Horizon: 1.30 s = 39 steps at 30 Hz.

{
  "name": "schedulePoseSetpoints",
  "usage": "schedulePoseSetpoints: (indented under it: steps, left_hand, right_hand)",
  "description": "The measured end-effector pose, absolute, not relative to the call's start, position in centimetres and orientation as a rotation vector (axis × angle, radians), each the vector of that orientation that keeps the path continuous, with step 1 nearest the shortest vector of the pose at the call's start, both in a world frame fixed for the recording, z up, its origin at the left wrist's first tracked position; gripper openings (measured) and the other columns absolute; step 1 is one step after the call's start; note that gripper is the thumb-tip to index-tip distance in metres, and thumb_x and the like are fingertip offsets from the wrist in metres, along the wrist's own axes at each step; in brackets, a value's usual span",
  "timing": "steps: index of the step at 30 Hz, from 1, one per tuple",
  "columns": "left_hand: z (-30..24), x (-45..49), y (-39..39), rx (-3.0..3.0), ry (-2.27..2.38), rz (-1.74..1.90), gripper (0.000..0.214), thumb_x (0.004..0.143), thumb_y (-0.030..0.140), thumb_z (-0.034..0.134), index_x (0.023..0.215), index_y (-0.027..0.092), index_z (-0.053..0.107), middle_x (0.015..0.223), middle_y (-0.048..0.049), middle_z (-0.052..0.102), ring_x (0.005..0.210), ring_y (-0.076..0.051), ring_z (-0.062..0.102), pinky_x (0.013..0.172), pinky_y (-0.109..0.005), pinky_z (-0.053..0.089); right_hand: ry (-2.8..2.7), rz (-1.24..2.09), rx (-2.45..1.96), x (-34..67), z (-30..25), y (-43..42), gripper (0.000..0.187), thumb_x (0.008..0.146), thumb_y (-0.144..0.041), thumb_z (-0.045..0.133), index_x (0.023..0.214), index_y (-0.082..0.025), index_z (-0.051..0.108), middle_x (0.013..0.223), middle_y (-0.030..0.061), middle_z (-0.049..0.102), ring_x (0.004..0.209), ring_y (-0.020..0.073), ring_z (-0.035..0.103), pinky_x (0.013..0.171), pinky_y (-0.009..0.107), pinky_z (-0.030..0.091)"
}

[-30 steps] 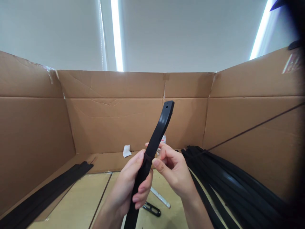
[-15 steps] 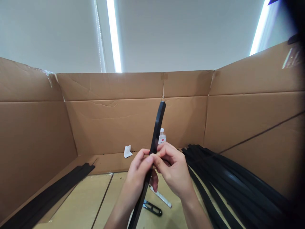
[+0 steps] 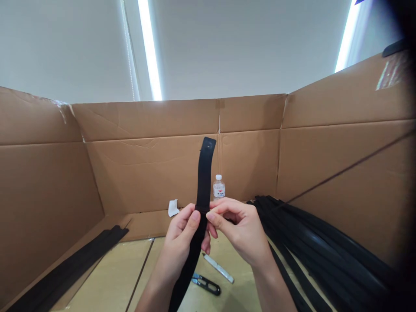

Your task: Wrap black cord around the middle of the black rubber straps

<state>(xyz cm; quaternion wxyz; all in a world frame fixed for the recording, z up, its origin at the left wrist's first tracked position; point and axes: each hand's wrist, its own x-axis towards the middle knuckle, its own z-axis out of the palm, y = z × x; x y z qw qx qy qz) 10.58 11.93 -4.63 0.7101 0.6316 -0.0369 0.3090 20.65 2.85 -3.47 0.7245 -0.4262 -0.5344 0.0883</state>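
Observation:
A long black belt strap [image 3: 204, 173] stands up between my hands, its flat face toward me and a small round mark or hole near its top end. My left hand [image 3: 180, 236] grips it from the left, thumb on the front by a narrow band across the strap. At the same height my right hand [image 3: 238, 227] pinches the strap's right edge at that band with thumb and forefinger. Whether a thread or other small thing is in this pinch is too small to tell. The strap's lower part runs down behind my left wrist.
Thread snips [image 3: 208, 284] and a slim white cutter [image 3: 219, 268] lie on the table below my hands. Black straps are piled at right [image 3: 312, 238], with more at left [image 3: 74, 264]. A water bottle [image 3: 219, 188] and white paper scrap [image 3: 173, 208] stand near the cardboard wall [image 3: 146, 173].
The strap has turned from its edge to its flat face, and its top has shifted left. My left hand has moved slightly left; my right hand keeps pinching beside it.

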Motion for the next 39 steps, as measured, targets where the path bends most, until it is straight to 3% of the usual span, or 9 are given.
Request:
schedulePoseSetpoints:
  steps: [3,6,13,17,22,24,29,34,39]
  left_hand:
    - [-4.5,10.3,11.8,1.420,-0.046,0.680,0.027,0.094,0.036,0.042,0.093,0.010,0.051,0.069,-0.0030,0.057,0.047,-0.006,0.048,0.047,-0.019,0.043]
    - [-4.6,10.3,11.8,1.384,-0.041,0.676,0.030,0.094,0.037,0.043,0.088,0.009,0.052,0.064,-0.0026,0.055,0.046,-0.006,0.049,0.048,-0.020,0.046]
    - [-4.6,10.3,11.5,1.201,-0.074,0.617,0.029,0.090,0.040,0.050,0.096,0.012,0.054,0.067,-0.0010,0.053,0.046,-0.007,0.049,0.047,-0.023,0.048]
    - [-4.8,10.4,11.5,1.134,-0.087,0.645,0.030,0.087,0.040,0.055,0.094,0.012,0.058,0.067,-0.0018,0.052,0.057,-0.010,0.053,0.057,-0.022,0.048]
    - [-5.3,10.7,11.6,0.978,-0.030,0.720,0.028,0.081,0.037,0.065,0.100,0.017,0.065,0.095,-0.0052,0.059,0.084,-0.010,0.054,0.074,-0.019,0.046]
    - [-5.4,10.7,11.6,0.950,-0.056,0.712,0.027,0.082,0.037,0.064,0.102,0.019,0.066,0.093,-0.0045,0.059,0.079,-0.009,0.052,0.072,-0.019,0.044]
    - [-5.1,10.6,11.4,0.994,-0.177,0.684,0.029,0.090,0.038,0.051,0.101,0.017,0.069,0.067,-0.0032,0.051,0.064,-0.008,0.047,0.066,-0.018,0.041]
    - [-5.0,10.3,11.9,1.052,-0.246,0.770,0.029,0.092,0.033,0.044,0.085,0.014,0.065,0.076,-0.0049,0.051,0.067,-0.008,0.047,0.067,-0.020,0.040]
    - [-4.7,10.2,12.5,1.065,-0.251,0.849,0.030,0.090,0.034,0.048,0.073,0.012,0.059,0.077,-0.0047,0.046,0.069,-0.010,0.046,0.068,-0.021,0.041]
  right_hand:
    - [-1.173,0.155,-0.964,20.8,-3.5,2.8,0.020,0.081,-0.025,0.068,0.067,-0.012,0.063,0.067,0.0045,0.062,0.054,0.0102,0.057,0.060,0.024,0.052]
    - [-1.195,0.259,-0.928,20.8,-3.5,2.7,0.021,0.081,-0.028,0.067,0.070,-0.011,0.062,0.077,0.0069,0.064,0.052,0.0109,0.058,0.053,0.024,0.051]
    - [-1.253,0.271,-0.849,21.0,-3.6,2.8,0.017,0.084,-0.021,0.066,0.071,-0.011,0.061,0.091,0.0063,0.060,0.062,0.0098,0.063,0.060,0.021,0.055]
    - [-1.278,0.398,-0.751,21.2,-3.8,3.3,0.020,0.086,-0.026,0.064,0.074,-0.011,0.059,0.099,0.0065,0.053,0.054,0.0089,0.061,0.045,0.020,0.052]
    - [-1.298,0.358,-0.743,21.6,-4.1,3.9,0.021,0.085,-0.027,0.065,0.073,-0.011,0.059,0.101,0.0048,0.048,0.058,0.0054,0.059,0.053,0.018,0.053]
    - [-1.282,0.379,-0.754,21.6,-4.2,4.2,0.023,0.085,-0.029,0.065,0.074,-0.011,0.057,0.106,0.0054,0.044,0.056,0.0055,0.059,0.052,0.021,0.053]
    - [-1.223,0.223,-0.882,21.5,-4.3,4.8,0.027,0.083,-0.035,0.067,0.073,-0.011,0.057,0.102,0.0060,0.044,0.052,0.0026,0.050,0.046,0.018,0.046]
    - [-1.222,0.134,-0.957,22.0,-4.6,5.7,0.031,0.081,-0.039,0.068,0.069,-0.011,0.061,0.093,0.0058,0.046,0.060,0.0059,0.047,0.048,0.019,0.039]
    - [-1.216,0.065,-1.012,22.1,-4.9,6.2,0.024,0.082,-0.034,0.066,0.071,-0.013,0.064,0.094,0.0074,0.048,0.077,0.0128,0.053,0.060,0.021,0.045]
